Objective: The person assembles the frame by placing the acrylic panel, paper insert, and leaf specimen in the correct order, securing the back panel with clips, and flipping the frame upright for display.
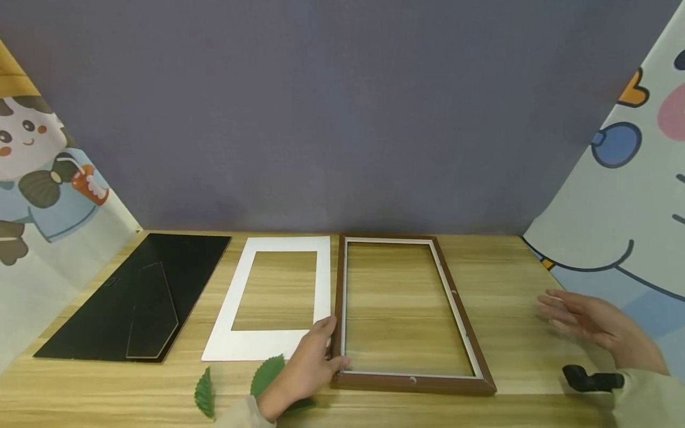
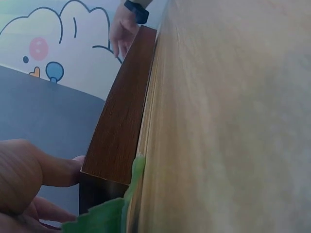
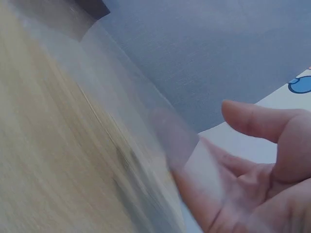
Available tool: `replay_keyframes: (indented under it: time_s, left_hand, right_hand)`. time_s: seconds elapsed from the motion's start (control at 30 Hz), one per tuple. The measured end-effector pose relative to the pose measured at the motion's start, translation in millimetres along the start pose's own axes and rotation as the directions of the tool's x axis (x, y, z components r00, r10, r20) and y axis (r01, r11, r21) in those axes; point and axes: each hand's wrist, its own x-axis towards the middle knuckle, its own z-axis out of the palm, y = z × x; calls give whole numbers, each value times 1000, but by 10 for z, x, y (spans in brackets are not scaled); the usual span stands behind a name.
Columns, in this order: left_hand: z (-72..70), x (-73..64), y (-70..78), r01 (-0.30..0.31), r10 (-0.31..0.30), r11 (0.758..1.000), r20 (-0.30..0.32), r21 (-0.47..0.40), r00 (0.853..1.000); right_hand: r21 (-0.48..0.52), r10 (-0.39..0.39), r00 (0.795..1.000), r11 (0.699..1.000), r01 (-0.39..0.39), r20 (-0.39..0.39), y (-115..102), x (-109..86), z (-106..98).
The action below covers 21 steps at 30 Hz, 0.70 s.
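Note:
A brown picture frame [image 1: 417, 383] with a pale inner edge lies flat on the wooden table. My left hand [image 1: 307, 362] grips its near left corner; in the left wrist view the thumb [image 2: 60, 170] touches the brown wood. Left of the frame lies a white mat [image 1: 257, 345] with a rectangular opening. Farther left is a black backing board [image 1: 101, 321] with a stand flap. My right hand [image 1: 594, 324] hovers over the table right of the frame, fingers loosely extended. A hazy, see-through patch crosses its blurred fingers in the right wrist view; I cannot tell what it is.
Green leaves [image 1: 204, 395] lie near the table's front, one partly under my left wrist. A black strap [image 1: 591, 378] sits at my right wrist. A grey wall [image 1: 332, 119] closes off the back, and printed cartoon panels [image 1: 605, 220] stand at both sides.

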Motion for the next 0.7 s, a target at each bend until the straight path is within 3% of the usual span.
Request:
replay_keyframes:
  time_s: [0.13,0.27,0.37,0.5,0.7]
  left_hand:
    - [-12,-7,10,17,-18,999,39,39,999]
    - [9,-23,35,69,-79,993,100,100,992]
    - [34,-38,52,96,-112,987,118,128,987]
    - [56,-53,57,98,-115,983,106,156,988]
    - [68,-57,53,95,-108,983,79,155,991]
  right_hand:
    - [83,-65,997,995,61,45,8,-26,38]
    - [239,-91,983,970,52,157,12,-51,49]
    - [290,-119,967,956,50,226,11,-45,44]
    - [283,-146,963,956,78,227,6,-16,47]
    - [276,-199,973,947,161,118,-27,-42,87]
